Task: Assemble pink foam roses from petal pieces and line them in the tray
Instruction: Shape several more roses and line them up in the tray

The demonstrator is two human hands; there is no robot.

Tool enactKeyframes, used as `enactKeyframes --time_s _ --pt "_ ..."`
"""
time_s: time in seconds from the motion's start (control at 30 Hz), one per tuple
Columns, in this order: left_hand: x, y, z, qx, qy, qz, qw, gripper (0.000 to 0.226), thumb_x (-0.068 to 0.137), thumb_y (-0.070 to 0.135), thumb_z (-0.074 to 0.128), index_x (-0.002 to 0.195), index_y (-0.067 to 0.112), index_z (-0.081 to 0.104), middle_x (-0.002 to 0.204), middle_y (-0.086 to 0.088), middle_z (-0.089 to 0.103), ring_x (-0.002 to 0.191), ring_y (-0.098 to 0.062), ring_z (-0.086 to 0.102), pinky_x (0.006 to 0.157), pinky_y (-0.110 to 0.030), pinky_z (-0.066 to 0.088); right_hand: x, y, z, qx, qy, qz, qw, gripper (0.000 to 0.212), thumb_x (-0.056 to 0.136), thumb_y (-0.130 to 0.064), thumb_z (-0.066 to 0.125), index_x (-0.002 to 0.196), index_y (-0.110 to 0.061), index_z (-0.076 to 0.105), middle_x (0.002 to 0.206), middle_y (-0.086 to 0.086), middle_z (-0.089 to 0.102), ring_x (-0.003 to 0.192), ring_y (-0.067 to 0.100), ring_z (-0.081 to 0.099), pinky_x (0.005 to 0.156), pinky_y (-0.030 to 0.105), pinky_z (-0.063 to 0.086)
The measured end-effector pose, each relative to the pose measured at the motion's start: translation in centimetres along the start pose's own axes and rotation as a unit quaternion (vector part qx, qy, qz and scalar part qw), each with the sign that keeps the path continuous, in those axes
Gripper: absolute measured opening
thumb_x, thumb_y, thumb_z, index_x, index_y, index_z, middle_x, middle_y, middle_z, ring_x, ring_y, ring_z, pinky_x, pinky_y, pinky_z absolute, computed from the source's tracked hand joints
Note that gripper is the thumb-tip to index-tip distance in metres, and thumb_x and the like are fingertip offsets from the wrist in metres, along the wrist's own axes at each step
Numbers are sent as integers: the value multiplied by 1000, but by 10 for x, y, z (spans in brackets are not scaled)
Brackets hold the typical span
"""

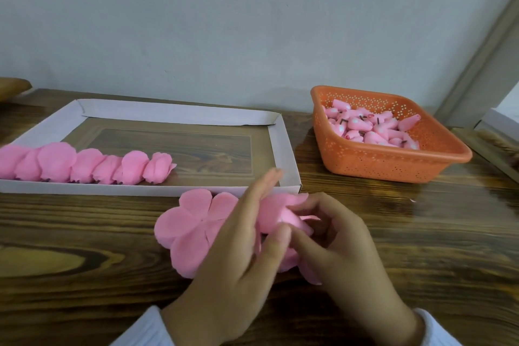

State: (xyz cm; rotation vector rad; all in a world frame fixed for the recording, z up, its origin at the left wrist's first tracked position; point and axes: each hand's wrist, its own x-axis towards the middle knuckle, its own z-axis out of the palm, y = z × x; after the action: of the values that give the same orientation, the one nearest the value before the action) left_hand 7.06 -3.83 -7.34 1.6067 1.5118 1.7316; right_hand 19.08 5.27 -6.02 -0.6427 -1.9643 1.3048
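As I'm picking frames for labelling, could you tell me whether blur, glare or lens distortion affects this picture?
Head view: motion smears the fingertips of the left hand on the petals. Head view: glare sheens the table at far right. Head view: the wide lens splays the tray and tilts the frame at right. The roses and basket read clearly.

Pink: petal pieces (182, 227), roses (84, 166) and buds (373, 128), the last seemingly spotted white with dark stems. Tray (283, 149): white. Basket (393, 160): orange, with a pattern of small perforations. Table (84, 247): dark brown wood-grain. My sleeves (146, 329): white.
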Motion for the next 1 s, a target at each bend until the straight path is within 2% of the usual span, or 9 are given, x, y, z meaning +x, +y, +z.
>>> enactKeyframes --time_s 0.1,0.17,0.27,0.37,0.47,0.63,0.77,0.87,1.0 --pt "-5 -5 -3 137 -67 76 985 61 96 49 40 150 31 20 144 21 39 131 -4 43 105 -30 40 1 1 0 150 -56 94 983 21 84 7 66 97 -9 70 79 3 73 65 11 68 52 19 51" --pt "1 -6 4 148 -83 78 982 65 93 50 43 148 47 9 149 33 23 136 3 32 109 -35 34 2 1 1 212 -99 128 964 21 80 6 70 96 -7 72 84 11 73 71 17 70 59 25 56" --pt "16 -8 12 72 30 -41 996 66 82 42 53 143 39 28 143 33 24 138 10 24 108 -12 25 3 1 1 312 -111 159 930 26 70 -1 70 94 -7 75 93 21 70 78 26 67 68 35 56" --pt "20 -4 7 65 146 15 987 40 84 36 49 122 24 45 125 18 46 116 26 39 94 1 30 5 2 1 358 -122 177 909 34 75 -7 68 108 2 70 121 35 57 102 41 58 90 53 45" --pt "15 4 0 24 160 77 984 48 92 51 47 122 15 49 118 16 64 120 4 53 99 -16 39 5 -2 -1 367 -162 178 898 36 75 -12 73 107 4 69 123 30 59 105 37 60 90 46 51" --pt "7 13 0 -36 88 94 991 25 87 33 64 108 19 59 101 13 73 100 -7 67 89 -13 45 0 -6 6 351 -224 179 891 40 84 -12 67 122 -1 61 133 34 46 113 45 54 89 47 47" --pt "4 10 3 -67 34 62 995 10 79 17 67 89 16 65 86 0 72 87 -22 70 78 -32 55 -1 -7 10 377 -262 170 872 43 82 -12 73 119 2 58 122 21 61 110 36 62 93 47 50" --pt "3 7 4 -54 35 55 996 9 77 16 67 85 19 65 84 1 71 85 -24 69 76 -37 56 -1 0 9 371 -248 188 875 59 79 -9 71 129 9 46 136 34 46 132 55 33 109 66 16" --pt "4 6 5 -18 64 65 996 15 78 17 62 89 27 62 84 11 66 85 -12 67 75 -21 53 2 -2 6 448 -264 200 830 62 74 -14 81 124 8 51 127 30 53 119 38 55 102 45 42"
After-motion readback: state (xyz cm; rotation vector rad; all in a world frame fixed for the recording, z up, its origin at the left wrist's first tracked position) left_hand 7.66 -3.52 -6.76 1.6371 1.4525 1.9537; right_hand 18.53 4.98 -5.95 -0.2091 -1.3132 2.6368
